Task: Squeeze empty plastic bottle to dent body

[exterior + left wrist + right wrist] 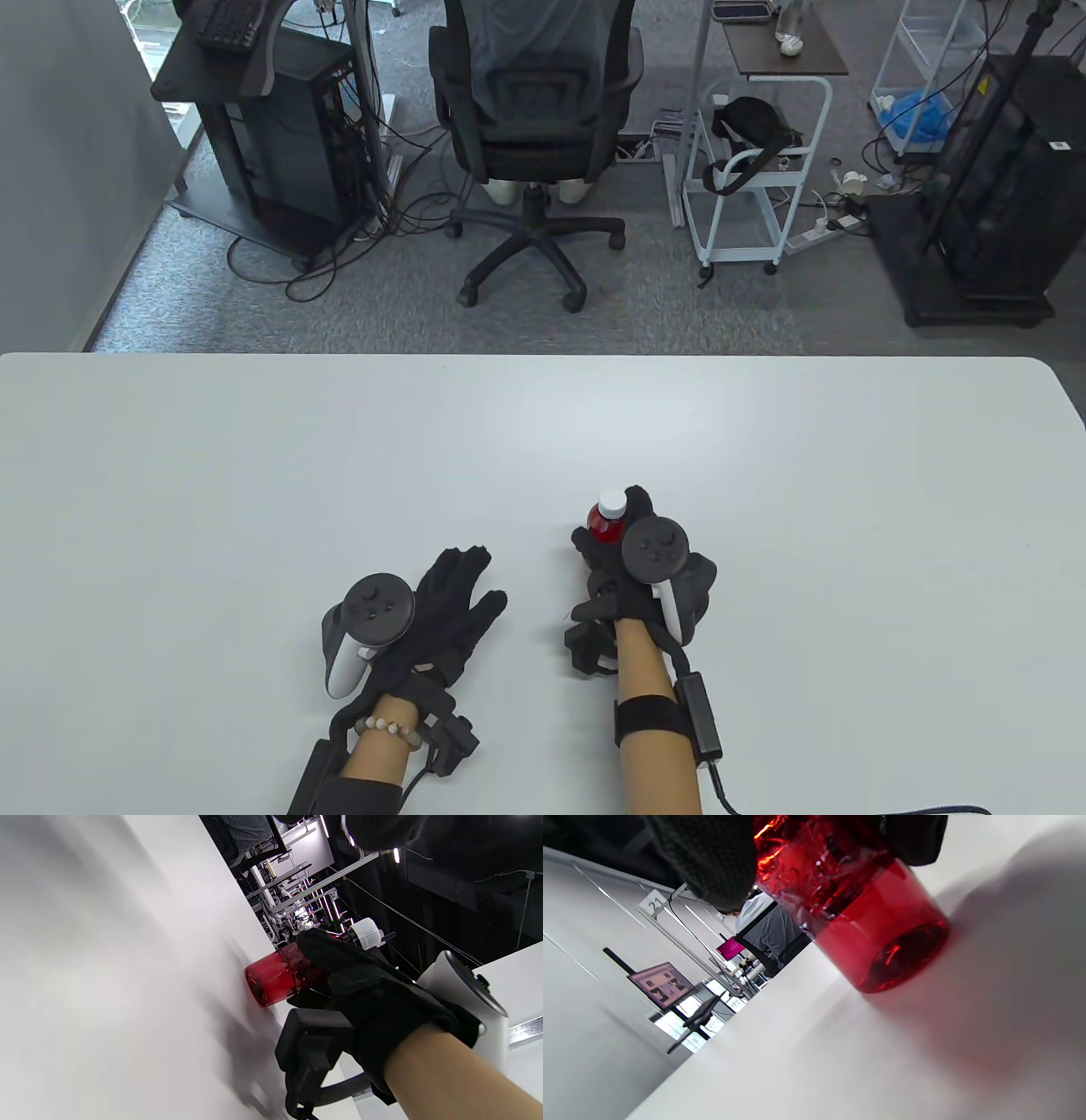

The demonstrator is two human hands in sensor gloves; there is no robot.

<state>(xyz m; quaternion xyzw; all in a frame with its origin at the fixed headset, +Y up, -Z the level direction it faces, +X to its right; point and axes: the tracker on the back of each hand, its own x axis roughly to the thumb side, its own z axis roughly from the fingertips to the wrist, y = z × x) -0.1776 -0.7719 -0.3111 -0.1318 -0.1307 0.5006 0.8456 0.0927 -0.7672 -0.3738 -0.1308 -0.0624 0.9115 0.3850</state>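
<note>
A small red see-through plastic bottle (606, 521) with a white cap (612, 503) stands upright on the white table (543, 441). My right hand (632, 552) grips its body, fingers wrapped around it. In the left wrist view the bottle (275, 978) shows with its base on the table and my right hand (360, 984) around its upper part. In the right wrist view the bottle (878, 929) looks crumpled where my fingers (712, 861) press it. My left hand (450, 607) rests flat on the table, fingers stretched out, to the left of the bottle and apart from it.
The table's far edge (543, 356) runs across the middle of the table view. Beyond it stand an office chair (534, 144), a black computer stand (263, 127) and a white cart (755, 170) on the floor.
</note>
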